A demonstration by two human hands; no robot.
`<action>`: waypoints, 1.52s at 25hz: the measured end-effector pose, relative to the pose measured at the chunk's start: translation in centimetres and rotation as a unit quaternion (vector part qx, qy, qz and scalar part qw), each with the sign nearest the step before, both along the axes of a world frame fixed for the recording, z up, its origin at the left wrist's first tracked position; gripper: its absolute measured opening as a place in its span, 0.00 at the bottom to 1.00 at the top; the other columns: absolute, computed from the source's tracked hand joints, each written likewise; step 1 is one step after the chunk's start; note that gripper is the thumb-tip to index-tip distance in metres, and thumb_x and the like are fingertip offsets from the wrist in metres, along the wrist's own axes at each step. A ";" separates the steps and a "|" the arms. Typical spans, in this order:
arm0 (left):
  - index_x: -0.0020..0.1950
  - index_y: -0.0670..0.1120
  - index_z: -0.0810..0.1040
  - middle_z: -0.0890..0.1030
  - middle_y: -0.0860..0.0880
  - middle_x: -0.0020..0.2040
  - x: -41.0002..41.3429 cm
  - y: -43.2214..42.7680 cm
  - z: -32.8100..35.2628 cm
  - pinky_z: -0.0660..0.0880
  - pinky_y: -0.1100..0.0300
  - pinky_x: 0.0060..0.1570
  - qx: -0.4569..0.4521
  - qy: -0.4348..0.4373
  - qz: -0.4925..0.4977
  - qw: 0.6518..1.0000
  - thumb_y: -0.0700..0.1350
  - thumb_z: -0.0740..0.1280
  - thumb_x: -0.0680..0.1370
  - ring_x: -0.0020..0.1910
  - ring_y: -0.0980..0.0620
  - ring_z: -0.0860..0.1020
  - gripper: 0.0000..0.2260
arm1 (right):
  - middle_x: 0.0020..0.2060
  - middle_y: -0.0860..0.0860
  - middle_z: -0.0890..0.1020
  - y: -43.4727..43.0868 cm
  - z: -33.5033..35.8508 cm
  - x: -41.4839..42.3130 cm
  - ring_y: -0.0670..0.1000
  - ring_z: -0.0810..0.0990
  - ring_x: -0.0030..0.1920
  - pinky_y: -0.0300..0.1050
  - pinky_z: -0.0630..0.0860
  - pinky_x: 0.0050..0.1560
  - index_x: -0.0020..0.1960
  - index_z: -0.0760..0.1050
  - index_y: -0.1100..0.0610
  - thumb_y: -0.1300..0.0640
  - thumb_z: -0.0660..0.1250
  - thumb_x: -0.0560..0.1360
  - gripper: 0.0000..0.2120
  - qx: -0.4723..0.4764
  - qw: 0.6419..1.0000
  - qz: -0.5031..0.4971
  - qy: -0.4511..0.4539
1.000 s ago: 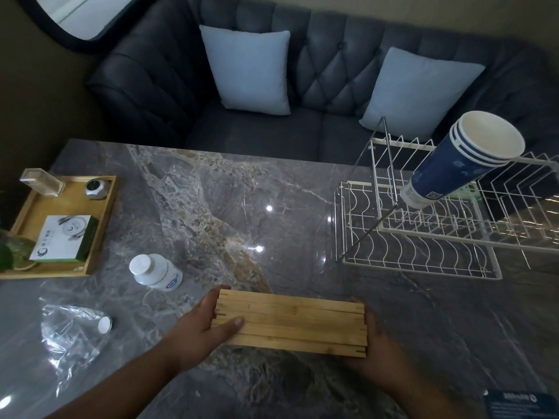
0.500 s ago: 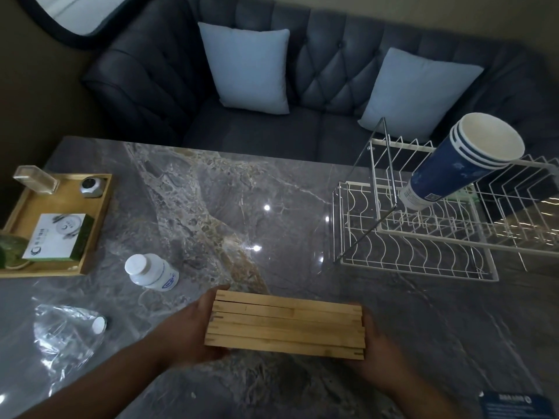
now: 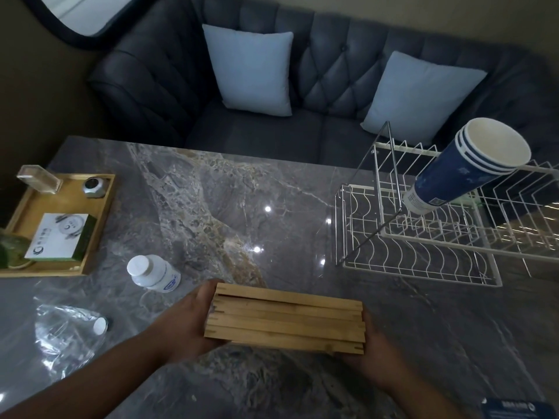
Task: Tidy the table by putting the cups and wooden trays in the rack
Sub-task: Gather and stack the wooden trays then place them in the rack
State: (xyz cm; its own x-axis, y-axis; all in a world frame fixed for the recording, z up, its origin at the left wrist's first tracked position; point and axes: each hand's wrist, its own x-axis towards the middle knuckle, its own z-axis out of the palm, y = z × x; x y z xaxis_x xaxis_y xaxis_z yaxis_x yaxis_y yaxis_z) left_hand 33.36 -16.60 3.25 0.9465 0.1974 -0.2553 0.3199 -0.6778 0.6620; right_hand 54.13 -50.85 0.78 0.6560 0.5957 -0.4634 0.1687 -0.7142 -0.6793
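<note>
A stack of several thin wooden trays [image 3: 286,320] is held on edge between both hands at the near middle of the marble table [image 3: 230,213]. My left hand [image 3: 186,323] grips its left end and my right hand [image 3: 370,352] holds its right end from below, mostly hidden. The white wire rack [image 3: 423,264] stands to the right. A nested stack of blue paper cups [image 3: 465,170] lies tilted on the rack's upper tier, mouths facing up and right.
A wooden tray [image 3: 99,225] at the left edge carries a white-and-green box, a small metal object and a clear block. A white pill bottle [image 3: 152,272] and a crumpled clear plastic bag [image 3: 65,334] lie near left. A dark sofa with two pale cushions sits behind the table.
The tray stack has risen slightly off the table toward me. My left thumb has slid off the top face to the stack's left end.
</note>
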 end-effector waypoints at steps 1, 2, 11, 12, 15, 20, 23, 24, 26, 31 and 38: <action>0.68 0.64 0.54 0.70 0.69 0.58 -0.1 0.1 0.0 0.70 0.73 0.48 0.001 0.004 0.003 1.000 0.63 0.75 0.67 0.56 0.72 0.72 0.39 | 0.54 0.41 0.83 0.3 0.0 -0.1 0.42 0.83 0.56 0.44 0.79 0.60 0.74 0.59 0.45 0.53 0.84 0.62 0.49 -0.004 1.000 0.003 0.007; 0.67 0.64 0.54 0.70 0.69 0.58 -0.2 0.1 -0.1 0.70 0.73 0.47 0.000 0.009 0.007 1.000 0.63 0.75 0.67 0.55 0.74 0.72 0.38 | 0.53 0.40 0.83 0.5 -0.1 -0.1 0.42 0.83 0.55 0.40 0.79 0.58 0.74 0.58 0.44 0.51 0.84 0.62 0.49 -0.005 1.000 0.007 0.010; 0.72 0.52 0.63 0.75 0.64 0.60 -1.6 -0.4 -3.5 0.80 0.61 0.51 -0.006 0.025 0.010 1.000 0.64 0.75 0.65 0.57 0.63 0.78 0.41 | 0.47 0.24 0.80 0.7 -0.3 -0.4 0.26 0.79 0.47 0.23 0.73 0.45 0.63 0.51 0.16 0.38 0.77 0.59 0.45 -0.001 1.000 0.007 -0.008; 0.72 0.51 0.64 0.73 0.64 0.61 -1.5 -0.4 -3.7 0.79 0.64 0.52 -0.004 0.029 0.004 1.000 0.64 0.74 0.66 0.58 0.62 0.78 0.40 | 0.49 0.21 0.78 0.7 -0.3 -0.4 0.24 0.78 0.48 0.24 0.73 0.46 0.62 0.52 0.16 0.37 0.77 0.59 0.44 0.006 1.000 0.003 -0.006; 0.72 0.49 0.67 0.71 0.61 0.61 -1.0 -0.5 -4.0 0.73 0.75 0.51 -0.004 0.037 0.003 0.999 0.63 0.73 0.69 0.57 0.63 0.77 0.37 | 0.51 0.20 0.77 0.7 -0.5 -0.4 0.23 0.77 0.49 0.27 0.74 0.48 0.63 0.54 0.17 0.36 0.77 0.59 0.42 -0.002 1.000 -0.004 0.000; 0.70 0.49 0.62 0.77 0.58 0.59 0.4 0.1 -1.2 0.77 0.63 0.53 -0.005 0.012 0.004 1.000 0.61 0.77 0.67 0.56 0.59 0.79 0.39 | 0.55 0.36 0.85 0.4 -1.0 -0.1 0.34 0.82 0.55 0.29 0.77 0.54 0.66 0.70 0.40 0.51 0.85 0.60 0.41 0.039 0.997 -0.060 0.038; 0.68 0.55 0.63 0.75 0.61 0.57 0.9 0.7 2.5 0.73 0.70 0.51 0.017 -0.026 0.006 1.000 0.62 0.79 0.65 0.55 0.65 0.76 0.39 | 0.52 0.45 0.87 1.0 -1.6 -0.1 0.42 0.85 0.56 0.30 0.78 0.52 0.65 0.76 0.51 0.59 0.87 0.60 0.36 0.039 0.992 -0.083 0.088; 0.67 0.55 0.64 0.74 0.62 0.58 1.1 0.9 3.8 0.71 0.72 0.51 0.026 -0.037 0.003 0.999 0.62 0.80 0.64 0.55 0.66 0.76 0.38 | 0.52 0.46 0.87 1.5 -1.6 -0.2 0.43 0.85 0.55 0.31 0.80 0.52 0.64 0.77 0.54 0.60 0.86 0.61 0.34 0.037 0.990 -0.087 0.108; 0.68 0.53 0.67 0.75 0.60 0.59 1.6 1.4 6.0 0.71 0.73 0.53 0.044 -0.045 -0.007 0.998 0.60 0.81 0.63 0.57 0.66 0.75 0.39 | 0.53 0.49 0.87 2.6 -1.7 -0.5 0.41 0.85 0.53 0.39 0.81 0.58 0.63 0.78 0.59 0.63 0.85 0.63 0.30 0.043 0.985 -0.090 0.138; 0.70 0.53 0.64 0.77 0.55 0.62 2.1 2.4 9.2 0.79 0.54 0.54 0.088 -0.022 -0.012 0.996 0.59 0.81 0.63 0.57 0.56 0.79 0.42 | 0.55 0.49 0.87 4.6 -2.0 -1.8 0.38 0.84 0.53 0.33 0.79 0.56 0.62 0.80 0.59 0.61 0.83 0.67 0.25 0.074 0.981 -0.074 0.161; 0.72 0.52 0.63 0.76 0.55 0.63 2.1 2.7 11.1 0.70 0.67 0.49 0.156 -0.004 -0.035 0.987 0.62 0.79 0.63 0.58 0.55 0.76 0.43 | 0.54 0.47 0.87 5.7 -2.7 -2.9 0.39 0.84 0.55 0.34 0.79 0.56 0.62 0.81 0.55 0.57 0.83 0.66 0.26 0.102 0.979 -0.063 0.163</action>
State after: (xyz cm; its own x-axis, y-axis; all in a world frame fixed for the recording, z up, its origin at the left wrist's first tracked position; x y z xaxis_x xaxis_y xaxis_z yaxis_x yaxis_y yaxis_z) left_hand 35.51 -13.95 14.37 0.9623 0.1998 -0.1847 0.2611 -0.8688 0.4207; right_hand 51.24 -45.19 -1.96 0.5662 0.6223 -0.5405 -0.1617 -0.5591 -0.8132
